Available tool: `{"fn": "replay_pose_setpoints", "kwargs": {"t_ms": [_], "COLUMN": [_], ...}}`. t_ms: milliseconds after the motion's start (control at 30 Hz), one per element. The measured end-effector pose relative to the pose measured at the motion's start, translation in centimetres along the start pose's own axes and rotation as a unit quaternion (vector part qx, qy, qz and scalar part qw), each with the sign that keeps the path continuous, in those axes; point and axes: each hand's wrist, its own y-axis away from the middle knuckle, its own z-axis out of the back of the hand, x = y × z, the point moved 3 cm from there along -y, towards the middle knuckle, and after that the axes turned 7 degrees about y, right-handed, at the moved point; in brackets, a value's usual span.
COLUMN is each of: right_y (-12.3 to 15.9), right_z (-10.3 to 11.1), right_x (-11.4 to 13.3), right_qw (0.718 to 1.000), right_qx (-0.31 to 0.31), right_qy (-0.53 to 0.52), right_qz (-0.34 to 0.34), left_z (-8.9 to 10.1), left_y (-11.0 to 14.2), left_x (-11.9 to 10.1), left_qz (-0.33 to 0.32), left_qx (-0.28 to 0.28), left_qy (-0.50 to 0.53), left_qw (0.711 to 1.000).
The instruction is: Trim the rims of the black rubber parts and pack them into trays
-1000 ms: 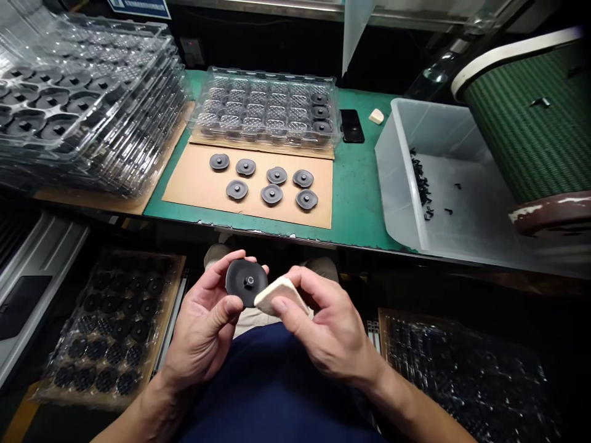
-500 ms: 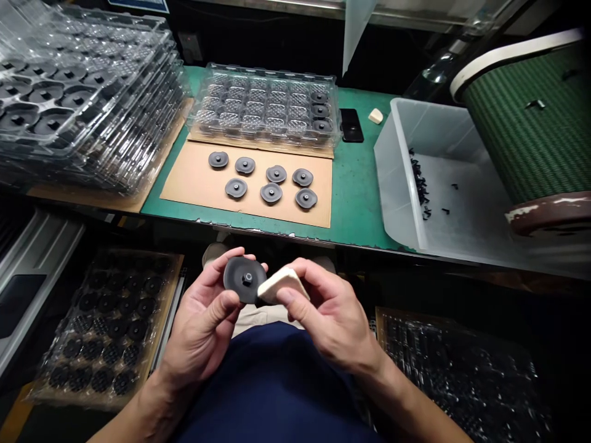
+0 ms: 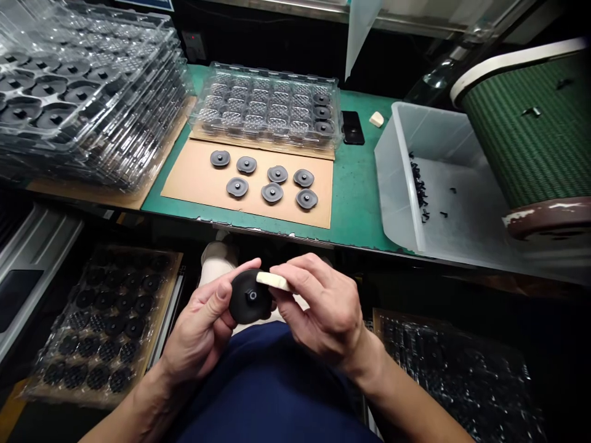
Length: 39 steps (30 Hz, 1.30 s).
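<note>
Above my lap, my left hand [image 3: 203, 326] grips a round black disc [image 3: 242, 301] with a small raised stub at its centre. My right hand [image 3: 323, 307] pinches a cream-coloured block [image 3: 273, 281], perhaps a sponge or eraser, whose edge lies against the disc's upper right rim. Several similar dark discs [image 3: 272, 192] lie in two rows on a cardboard sheet [image 3: 194, 184] on the green bench. Behind them stands a clear plastic tray [image 3: 263, 107] with discs in its rightmost column.
Stacked clear trays [image 3: 138, 117] with discs stand at the left. Right of the cardboard are a black phone [image 3: 353, 128], another cream block [image 3: 377, 119] and a translucent bin [image 3: 401, 184] holding small black parts. A green conveyor belt [image 3: 530, 117] overhangs the bin. Filled trays [image 3: 106, 320] sit below the bench.
My right hand has turned the cream block from the disc's lower right edge to its upper right rim. The disc has shifted slightly down in my left hand.
</note>
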Motion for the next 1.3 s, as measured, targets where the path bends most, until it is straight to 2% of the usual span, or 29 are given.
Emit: {"fn": "replay_pose_setpoints", "kwargs": {"t_ms": [67, 133, 200, 300, 333, 433, 467, 600, 733, 800, 900, 967, 1033, 1100, 1167, 1233, 1300], "right_y": [0.23, 0.47, 0.58, 0.53, 0.54, 0.60, 0.58, 0.43, 0.54, 0.46, 0.17, 0.09, 0.22, 0.38, 0.29, -0.04, -0.36], "right_z": [-0.27, -0.59, -0.63, -0.14, -0.11, -0.43, -0.45, -0.20, -0.50, -0.38, -0.22, -0.35, -0.72, -1.05, -0.92, -0.53, -0.25], "right_x": [0.15, 0.35, 0.61, 0.71, 0.70, 0.62, 0.53, 0.09, -0.02, 0.07, 0.42, 0.54, 0.51, 0.48, 0.37, 0.39, 0.64], "right_qw": [0.999, 0.989, 0.984, 0.992, 0.992, 0.985, 0.986, 0.994, 0.987, 0.989, 0.996, 0.995, 0.987, 0.977, 0.984, 0.997, 0.997], "right_qx": [0.029, 0.097, 0.126, 0.073, 0.074, 0.132, 0.130, 0.050, 0.106, 0.102, 0.060, 0.050, 0.075, 0.104, 0.092, 0.061, 0.045], "right_qy": [-0.012, -0.067, -0.081, -0.023, -0.024, -0.059, -0.048, 0.036, -0.031, -0.012, 0.043, 0.026, -0.040, -0.086, -0.061, -0.002, 0.039], "right_qz": [-0.039, -0.086, -0.100, -0.101, -0.102, -0.094, -0.091, -0.093, -0.120, -0.106, -0.059, -0.078, -0.136, -0.165, -0.140, -0.053, 0.055], "left_z": [0.10, 0.22, 0.27, 0.22, 0.20, 0.13, 0.06, -0.28, -0.08, -0.07, -0.24, -0.33, -0.41, -0.40, -0.18, 0.08, 0.13], "left_y": [-0.03, -0.01, -0.02, -0.10, -0.12, -0.04, 0.00, 0.00, -0.18, -0.28, -0.29, -0.22, -0.08, 0.01, -0.03, -0.15, -0.28], "left_x": [0.09, 0.13, 0.15, 0.10, 0.08, 0.10, 0.19, 0.60, 0.44, 0.49, 0.59, 0.39, 0.10, -0.09, -0.10, 0.03, 0.19], "left_qz": [-0.004, -0.010, -0.013, -0.022, -0.026, -0.031, -0.024, -0.005, -0.032, -0.005, 0.023, -0.017, -0.076, -0.104, -0.080, -0.015, 0.049], "left_qx": [-0.026, -0.048, -0.054, -0.055, -0.059, -0.074, -0.069, -0.044, -0.073, -0.053, -0.023, -0.041, -0.060, -0.064, -0.056, -0.029, 0.011], "left_qy": [0.009, 0.014, 0.014, 0.011, 0.010, 0.009, 0.006, -0.004, 0.006, -0.003, -0.015, -0.019, -0.027, -0.042, -0.062, -0.072, -0.058], "left_qw": [1.000, 0.999, 0.998, 0.998, 0.998, 0.997, 0.997, 0.999, 0.997, 0.999, 0.999, 0.999, 0.995, 0.992, 0.993, 0.997, 0.997]}}
